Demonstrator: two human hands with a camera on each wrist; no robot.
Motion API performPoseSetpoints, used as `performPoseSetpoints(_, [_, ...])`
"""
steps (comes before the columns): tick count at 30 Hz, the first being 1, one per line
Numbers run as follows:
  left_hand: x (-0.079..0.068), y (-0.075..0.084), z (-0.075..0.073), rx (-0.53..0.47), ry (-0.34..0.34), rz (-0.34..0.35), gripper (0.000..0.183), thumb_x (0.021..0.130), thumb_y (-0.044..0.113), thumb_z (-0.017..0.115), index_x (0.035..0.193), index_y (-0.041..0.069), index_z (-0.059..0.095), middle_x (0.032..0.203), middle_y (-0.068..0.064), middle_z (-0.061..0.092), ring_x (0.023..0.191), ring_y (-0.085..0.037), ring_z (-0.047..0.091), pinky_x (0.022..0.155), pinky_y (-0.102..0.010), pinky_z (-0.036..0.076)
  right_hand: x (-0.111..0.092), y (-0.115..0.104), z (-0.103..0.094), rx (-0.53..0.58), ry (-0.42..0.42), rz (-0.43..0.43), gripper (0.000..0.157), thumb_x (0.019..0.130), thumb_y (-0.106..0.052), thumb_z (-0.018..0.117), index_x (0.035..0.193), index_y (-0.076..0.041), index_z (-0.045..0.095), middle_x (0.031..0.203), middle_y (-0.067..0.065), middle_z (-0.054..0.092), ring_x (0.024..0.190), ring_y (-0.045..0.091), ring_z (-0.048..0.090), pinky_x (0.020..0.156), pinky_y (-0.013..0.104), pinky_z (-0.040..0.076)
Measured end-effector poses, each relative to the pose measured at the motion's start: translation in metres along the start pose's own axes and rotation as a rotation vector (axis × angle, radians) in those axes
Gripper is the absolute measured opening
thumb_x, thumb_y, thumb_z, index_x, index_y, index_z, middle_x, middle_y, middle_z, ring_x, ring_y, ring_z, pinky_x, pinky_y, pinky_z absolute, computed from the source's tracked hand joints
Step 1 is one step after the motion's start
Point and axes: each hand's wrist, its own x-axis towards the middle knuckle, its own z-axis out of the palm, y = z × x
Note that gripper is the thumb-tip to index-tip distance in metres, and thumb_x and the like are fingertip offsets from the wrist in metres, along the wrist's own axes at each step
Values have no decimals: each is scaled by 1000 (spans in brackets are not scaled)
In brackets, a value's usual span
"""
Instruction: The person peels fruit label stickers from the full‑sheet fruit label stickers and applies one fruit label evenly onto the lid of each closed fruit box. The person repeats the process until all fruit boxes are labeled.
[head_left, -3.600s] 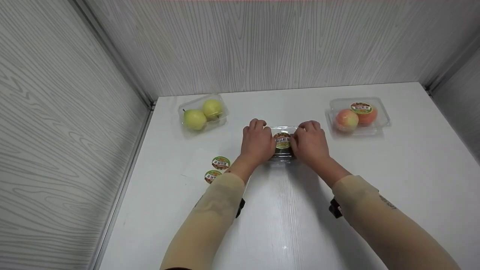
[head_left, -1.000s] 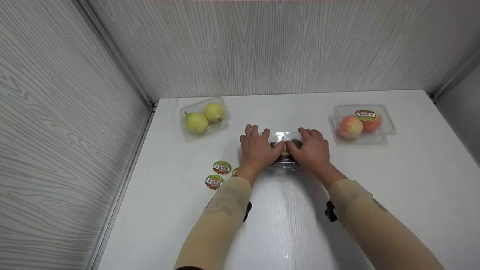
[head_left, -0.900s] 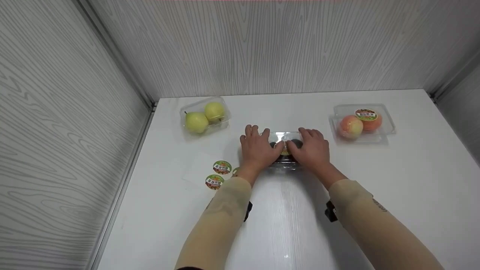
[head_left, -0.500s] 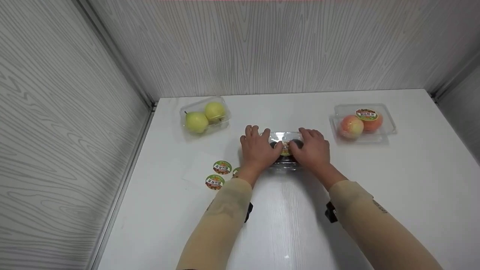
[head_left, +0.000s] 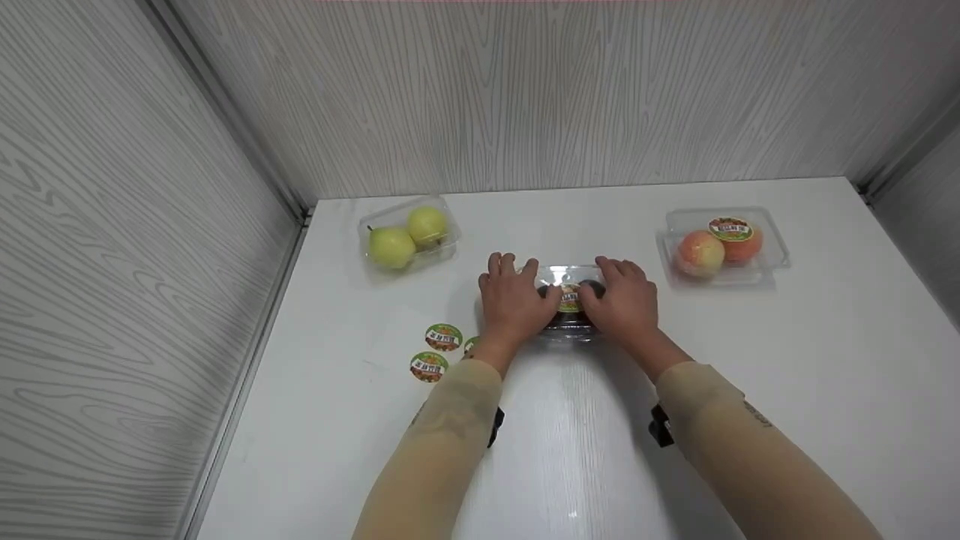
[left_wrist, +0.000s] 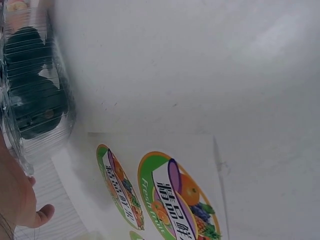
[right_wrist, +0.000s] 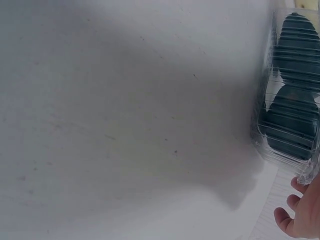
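A clear lidded plastic box stands in mid-table, with dark rounded fruits inside. An oval fruit sticker lies on its lid. My left hand holds the box's left side, thumb on the lid by the sticker's left edge. On the other side, my right hand holds the box likewise, its thumb at the sticker's right edge. Spread fingertips of both hands reach toward the far corners. In the wrist views the ribbed wall of the box shows beside the hands.
Several loose oval stickers lie on a sheet left of my left forearm. At the back left is a clear box with two yellow-green pears. A stickered box with two reddish fruits stands back right. Wood-grain panels enclose the table.
Since the oldest frame, my fingers have spread along the box sides and both thumbs have moved onto the lid. Over the last second the thumbs drew slightly apart, uncovering more of the sticker.
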Motion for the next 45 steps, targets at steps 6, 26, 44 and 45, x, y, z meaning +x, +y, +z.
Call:
performPoseSetpoints(6, [0, 0, 0, -11, -4, -5, 56, 96, 52, 62, 139, 17, 70, 143, -17, 59, 139, -35, 43, 103, -53, 43, 0, 0, 0, -3, 0, 7, 65, 100, -37, 52, 154, -1, 51, 151, 27, 54, 147, 45, 42, 111, 70, 35])
performPoseSetpoints(26, [-2, -3, -2, -44, -66, 16, 73, 92, 63, 58, 147, 16, 64, 150, -16, 53, 142, -32, 41, 107, -53, 41, -1, 2, 0, -8, -39, 4, 78, 99, -54, 55, 158, -4, 46, 157, 24, 50, 151, 44, 36, 114, 71, 31])
performPoseSetpoints(44, [-2, -4, -1, -32, -74, 15, 73, 91, 65, 59, 147, 18, 63, 152, -16, 52, 146, -34, 38, 111, -55, 39, 0, 3, 0, 12, -42, -6, 78, 96, -49, 58, 158, -4, 46, 158, 23, 49, 152, 45, 34, 117, 69, 28])
performPoseSetpoints(45, [-2, -4, -1, -33, -75, 14, 73, 91, 64, 59, 147, 18, 63, 152, -16, 51, 146, -34, 38, 112, -55, 38, 0, 3, 0, 11, -44, -5, 78, 96, -49, 58, 159, -4, 46, 158, 23, 49, 153, 45, 34, 117, 69, 28])
